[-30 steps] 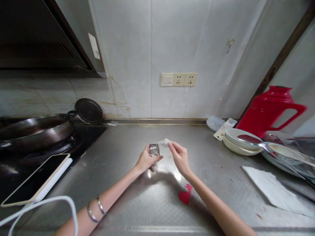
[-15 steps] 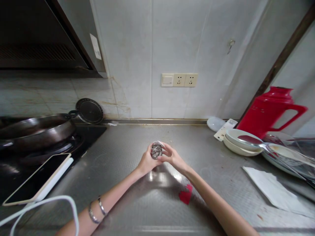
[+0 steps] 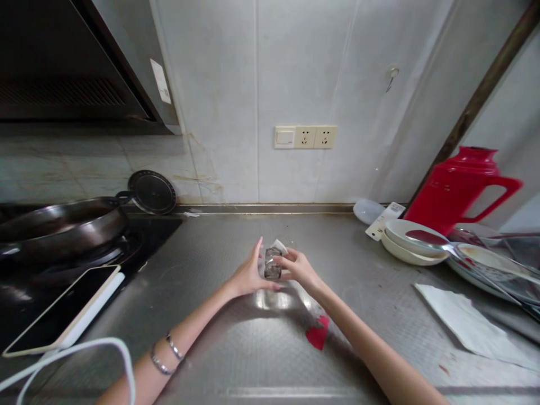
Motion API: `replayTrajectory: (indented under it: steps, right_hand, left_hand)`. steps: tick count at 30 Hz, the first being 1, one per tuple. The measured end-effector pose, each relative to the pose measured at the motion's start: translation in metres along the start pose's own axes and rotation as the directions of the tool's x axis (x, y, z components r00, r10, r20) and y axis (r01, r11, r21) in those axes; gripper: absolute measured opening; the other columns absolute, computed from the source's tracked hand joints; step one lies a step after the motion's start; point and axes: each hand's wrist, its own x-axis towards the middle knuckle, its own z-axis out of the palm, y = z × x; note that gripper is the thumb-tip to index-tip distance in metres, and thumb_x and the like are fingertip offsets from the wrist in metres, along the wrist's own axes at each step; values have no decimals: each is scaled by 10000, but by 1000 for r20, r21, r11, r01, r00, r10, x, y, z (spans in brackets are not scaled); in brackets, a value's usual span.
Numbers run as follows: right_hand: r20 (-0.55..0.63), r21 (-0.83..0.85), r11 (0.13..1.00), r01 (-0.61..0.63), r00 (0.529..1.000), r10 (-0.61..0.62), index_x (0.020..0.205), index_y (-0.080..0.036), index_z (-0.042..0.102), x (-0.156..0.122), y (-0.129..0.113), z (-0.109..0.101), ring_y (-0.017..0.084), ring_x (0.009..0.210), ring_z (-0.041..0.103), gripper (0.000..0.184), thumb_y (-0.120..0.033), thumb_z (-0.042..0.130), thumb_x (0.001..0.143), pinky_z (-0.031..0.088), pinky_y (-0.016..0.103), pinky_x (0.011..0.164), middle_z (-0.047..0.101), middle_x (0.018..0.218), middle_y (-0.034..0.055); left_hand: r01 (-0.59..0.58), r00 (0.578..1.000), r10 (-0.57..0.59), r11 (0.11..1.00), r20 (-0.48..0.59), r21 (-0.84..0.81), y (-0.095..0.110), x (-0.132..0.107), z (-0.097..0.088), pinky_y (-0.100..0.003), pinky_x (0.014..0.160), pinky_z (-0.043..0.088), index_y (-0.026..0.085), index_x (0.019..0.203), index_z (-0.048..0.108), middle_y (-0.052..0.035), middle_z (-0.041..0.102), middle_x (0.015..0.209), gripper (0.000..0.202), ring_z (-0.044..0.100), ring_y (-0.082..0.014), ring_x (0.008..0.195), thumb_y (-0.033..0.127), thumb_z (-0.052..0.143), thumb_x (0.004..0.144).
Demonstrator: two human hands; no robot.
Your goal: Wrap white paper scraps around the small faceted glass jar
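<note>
Above the steel counter (image 3: 236,343), a small smoky, clear faceted piece that looks like a glass (image 3: 272,264) is held by my right hand (image 3: 300,269), fingers and thumb pressed against its right side. A bit of white paper (image 3: 278,245) shows at its top, partly behind my fingers. My left hand (image 3: 248,275) is spread in a wide C just left of the glass, thumb beneath and fingers upward. A torn red scrap (image 3: 317,333) lies on the counter, nearer than my right hand.
On the left are a pan (image 3: 63,225) on the stove, a phone (image 3: 63,309) and a white cable (image 3: 84,342). To the right stand stacked bowls (image 3: 411,256), a red thermos jug (image 3: 459,188), plates (image 3: 498,267) and a flat white napkin (image 3: 464,320).
My left hand has let go of the glass and opened out to the left. The glass has turned from end-on to side-on in my right hand.
</note>
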Motion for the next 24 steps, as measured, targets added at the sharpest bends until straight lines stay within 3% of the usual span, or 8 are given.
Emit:
replayTrajectory:
  steps: [4, 12, 15, 18, 20, 22, 24]
  right_hand:
    - [71, 68, 997, -31, 997, 26, 1033, -163, 633, -4, -1, 3, 180, 691, 665, 421, -456, 675, 733, 572, 300, 553, 681, 956, 86]
    - [20, 118, 991, -64, 998, 62, 971, -147, 620, 2, 6, 3, 160, 621, 658, 453, -561, 562, 796, 544, 267, 490, 651, 967, 114]
    - [-42, 2, 997, -73, 996, 73, 877, -147, 614, 10, 8, -7, 163, 568, 654, 426, -558, 589, 768, 525, 259, 466, 647, 866, 87]
    - [-160, -220, 972, 88, 979, -125, 751, -148, 600, 13, 4, -17, 163, 574, 633, 436, -582, 560, 771, 465, 215, 448, 612, 706, 43]
    - [-203, -400, 879, 258, 911, -360, 668, -149, 582, 10, -1, -20, 155, 606, 597, 456, -573, 504, 813, 433, 204, 488, 566, 618, 18]
    - [-175, -519, 772, 367, 839, -516, 648, -146, 589, 5, -4, -19, 143, 625, 558, 458, -529, 456, 862, 416, 209, 547, 553, 598, 7]
    - [-105, -539, 728, 423, 824, -556, 699, -144, 628, -1, -6, -13, 141, 637, 550, 440, -487, 433, 892, 414, 219, 593, 586, 631, 7]
  left_hand:
    - [-164, 986, 161, 979, 34, 121, 2, -2, 1, -543, 1082, 283, 272, 1455, 163, -158, 261, 1480, 1210, 309, -361, 1342, 361, 870, 477]
    - [-133, 990, 134, 991, -32, 23, 12, -4, 8, -405, 916, 452, 241, 1284, 311, -94, 555, 1189, 886, 570, -253, 1063, 331, 830, 571]
    - [-84, 996, 81, 994, -37, -73, 18, -5, 11, -339, 820, 486, 246, 1263, 305, -64, 583, 1112, 871, 610, -206, 933, 293, 830, 570]
    - [-43, 998, 36, 986, -50, -159, 20, -6, 14, -284, 741, 499, 245, 1238, 317, -59, 565, 1108, 828, 607, -173, 872, 270, 818, 580]
    - [-31, 998, 21, 985, -60, -169, 20, -7, 16, -266, 714, 497, 239, 1228, 322, -58, 561, 1095, 799, 600, -161, 851, 254, 804, 590]
    - [-21, 998, 12, 988, -63, -152, 20, -7, 17, -265, 708, 493, 231, 1228, 319, -52, 568, 1069, 787, 598, -154, 830, 235, 790, 597]
    - [-12, 998, 3, 990, -64, -143, 20, -8, 19, -276, 718, 491, 227, 1238, 309, -50, 575, 1059, 801, 600, -155, 822, 213, 781, 591]
